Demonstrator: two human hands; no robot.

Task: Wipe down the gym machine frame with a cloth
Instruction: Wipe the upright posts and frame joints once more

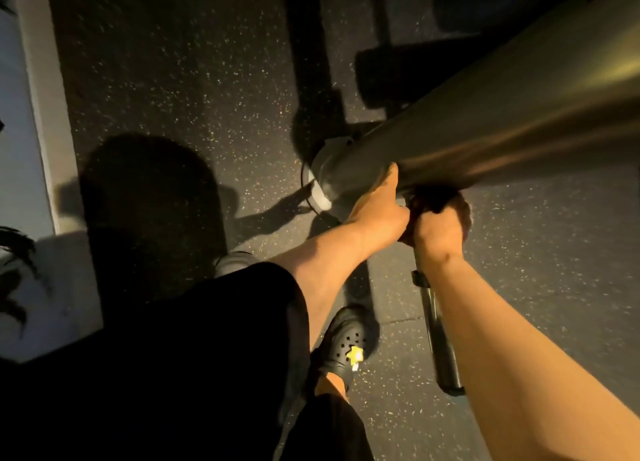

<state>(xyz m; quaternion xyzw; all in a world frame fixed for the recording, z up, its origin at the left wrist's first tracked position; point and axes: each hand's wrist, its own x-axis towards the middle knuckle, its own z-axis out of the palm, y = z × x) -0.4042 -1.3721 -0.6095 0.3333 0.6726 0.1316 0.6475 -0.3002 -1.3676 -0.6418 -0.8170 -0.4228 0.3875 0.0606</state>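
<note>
— Head view: what room is there around the work?

— Speckled rubber floor (180, 90) lies open to the left and far right of the thick frame tube (485, 114). A pale wall edge (45, 97) borders the floor on the left, with dark plant leaves (14, 253) at that margin. Dark machine parts (311, 45) and a padded piece (415, 76) crowd the top. A thinner dark bar (440, 325) lies on the floor, running from under the hands toward the viewer.

— Which way does the tube run?

— Its long axis slants from the upper right corner down toward the centre, ending at a round foot plate (322, 180) on the floor.

— And the hands?

— Both arms reach forward, wrists nearly touching beneath the tube's lower side. The left hand (377, 211) lies open against the tube, fingertips on the metal. The right hand (440, 225) is clenched around a dark cloth (429, 197) pressed to the tube's underside, just beside the left hand.

— Anything below?

— A black clog (346, 343) with a yellow charm, and black shorts (173, 356).
</note>
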